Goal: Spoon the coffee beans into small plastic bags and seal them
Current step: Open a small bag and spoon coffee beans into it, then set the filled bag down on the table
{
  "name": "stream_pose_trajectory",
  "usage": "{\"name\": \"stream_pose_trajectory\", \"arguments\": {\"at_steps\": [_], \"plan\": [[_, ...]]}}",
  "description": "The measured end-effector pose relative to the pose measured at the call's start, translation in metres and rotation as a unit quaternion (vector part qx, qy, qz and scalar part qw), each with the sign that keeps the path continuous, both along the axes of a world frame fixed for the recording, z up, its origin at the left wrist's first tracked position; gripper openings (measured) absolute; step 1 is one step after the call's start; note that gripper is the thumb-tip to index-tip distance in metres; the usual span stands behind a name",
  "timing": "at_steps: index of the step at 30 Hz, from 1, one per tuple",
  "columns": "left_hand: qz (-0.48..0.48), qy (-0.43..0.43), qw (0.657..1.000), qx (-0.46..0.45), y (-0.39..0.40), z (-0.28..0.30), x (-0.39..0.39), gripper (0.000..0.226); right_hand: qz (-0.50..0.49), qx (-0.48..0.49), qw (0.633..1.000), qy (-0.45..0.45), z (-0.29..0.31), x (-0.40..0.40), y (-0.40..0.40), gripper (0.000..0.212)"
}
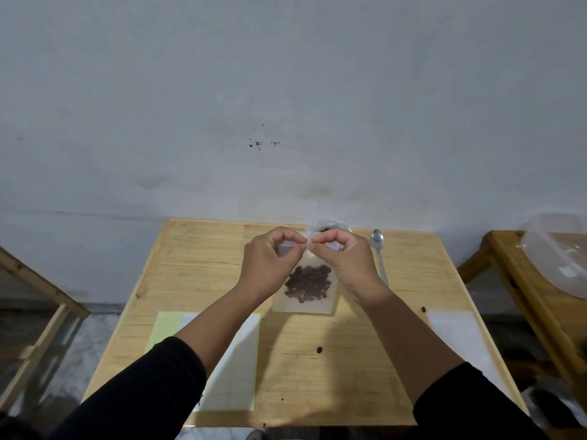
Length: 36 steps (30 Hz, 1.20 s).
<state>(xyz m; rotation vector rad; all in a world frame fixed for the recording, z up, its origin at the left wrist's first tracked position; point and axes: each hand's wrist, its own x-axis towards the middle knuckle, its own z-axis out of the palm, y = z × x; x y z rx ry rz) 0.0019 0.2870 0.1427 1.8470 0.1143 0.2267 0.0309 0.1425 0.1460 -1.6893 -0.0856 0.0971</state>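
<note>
- Head view: small clear plastic bag [305,304] with dark coffee beans [307,283] in its lower half lies on the light wooden table [197,268].
- Left hand [270,265] and right hand [344,265] each pinch its top edge, fingertips nearly meeting.
- It likely handles light, floppy and slick; the seal strip is the best hold.
- Metal spoon [379,254] rests beside the right hand.

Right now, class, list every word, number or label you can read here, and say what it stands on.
None can be read.
The sheet under the left forearm shows only faint grid lines, no text.
The bag of coffee beans, spoon and table bear no print.
</note>
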Motion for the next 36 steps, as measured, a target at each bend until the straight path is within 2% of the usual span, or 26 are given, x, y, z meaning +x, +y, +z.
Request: {"name": "stream_pose_trajectory", "arguments": {"at_steps": [11,15,20,24,28,36], "plan": [[0.058,0.013,0.996,-0.063,0.0,-0.006,0.0,0.013,0.019,0.005,1.0,0.007,-0.006,-0.004,-0.004,0.02],[0.019,0.015,0.999,-0.035,0.002,-0.013,-0.004,0.013,-0.021,0.006,1.0,0.017,-0.012,-0.01,-0.002,0.017],[-0.008,0.074,0.997,0.003,0.004,-0.037,-0.025,0.023,-0.052,0.019,0.995,0.08,-0.036,-0.025,0.0,0.017],[0.022,0.124,0.992,0.0,-0.001,-0.072,-0.047,0.023,-0.051,-0.008,0.99,0.133,-0.067,-0.047,0.001,0.017],[0.026,0.188,0.982,0.021,-0.005,-0.11,-0.07,0.025,-0.047,-0.107,0.975,0.187,-0.105,-0.069,-0.003,0.02],[0.004,0.225,0.969,0.098,-0.008,-0.148,-0.083,0.027,-0.059,-0.195,0.96,0.191,-0.14,-0.087,-0.002,0.014]]}}
